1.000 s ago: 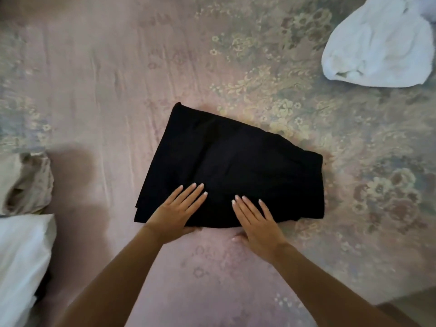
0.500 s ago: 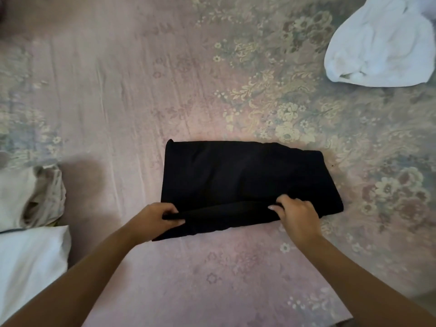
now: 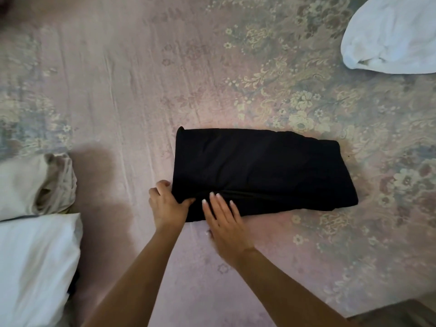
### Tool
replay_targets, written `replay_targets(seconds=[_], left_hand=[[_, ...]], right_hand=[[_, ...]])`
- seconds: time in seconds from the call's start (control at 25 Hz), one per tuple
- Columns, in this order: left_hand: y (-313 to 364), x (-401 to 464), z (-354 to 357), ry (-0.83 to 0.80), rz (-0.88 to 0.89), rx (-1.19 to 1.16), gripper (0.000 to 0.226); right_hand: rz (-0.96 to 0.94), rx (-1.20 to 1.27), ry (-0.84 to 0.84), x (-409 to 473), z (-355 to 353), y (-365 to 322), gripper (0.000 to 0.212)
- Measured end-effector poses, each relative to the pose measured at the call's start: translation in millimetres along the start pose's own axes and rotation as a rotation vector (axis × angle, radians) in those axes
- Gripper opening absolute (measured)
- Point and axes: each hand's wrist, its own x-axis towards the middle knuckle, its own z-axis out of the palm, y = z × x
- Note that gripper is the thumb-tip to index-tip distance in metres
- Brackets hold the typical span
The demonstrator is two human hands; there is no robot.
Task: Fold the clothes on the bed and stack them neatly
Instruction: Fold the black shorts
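so the black garment (image 3: 262, 171) is folded into a long flat rectangle lying crosswise in the middle of the bed (image 3: 122, 95), on the pinkish floral sheet. its far edge is straight and tidy, the right end rounds off a bit, and along the near edge you can see a fold line where the layers overlap. there's lots of bare sheet beyond it and off to the left, and a fair strip on the near side too where the arms come in.

stuff round the edges: a crumpled white garment (image 3: 391, 36) way up in the top right corner, well apart from the black one. on the left edge a beige garment (image 3: 35, 185) sits bunched up, with a white folded piece (image 3: 35, 265) just below it, touching or nearly so, can't quite tell. both are well clear of the black one.

hands: left hand (image 3: 168, 206) is at the near left corner of the black garment, fingers curled round the edge and the thumb (image 3: 187, 201) on top, so it's gripping the corner. right hand (image 3: 226, 220) is just beside it, flat, fingers straight and a little spread, fingertips (image 3: 212, 195) resting on the fabric at the fold line, not holding anything.
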Motion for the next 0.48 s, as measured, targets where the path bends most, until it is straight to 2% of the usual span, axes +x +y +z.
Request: replay_targets(seconds=[0.12,0.28,0.4,0.48], left_hand=[[6.9,6.7,-3.6,-0.131,-0.195,-0.159,0.077],[1.4,4.2,-16.7,-0.342,-0.292,-0.277,0.051],[-8.6,-28.2,-14.4,-0.464,-0.415,-0.356,0.043],[-14.4,-46.3,-12.6,-0.530,-0.350,-0.172,0.063]], right_hand=[[0.141,-0.010,-0.111,15.0,-2.6,-4.0,0.079],[0.165,-0.034,-0.133,13.8,-4.2,-7.0,0.074],[0.088,0.002,-0.188,-1.0,-1.5,-1.5,0.077],[-0.053,0.017,-0.236,-22.4,-2.3,11.1,0.080]])
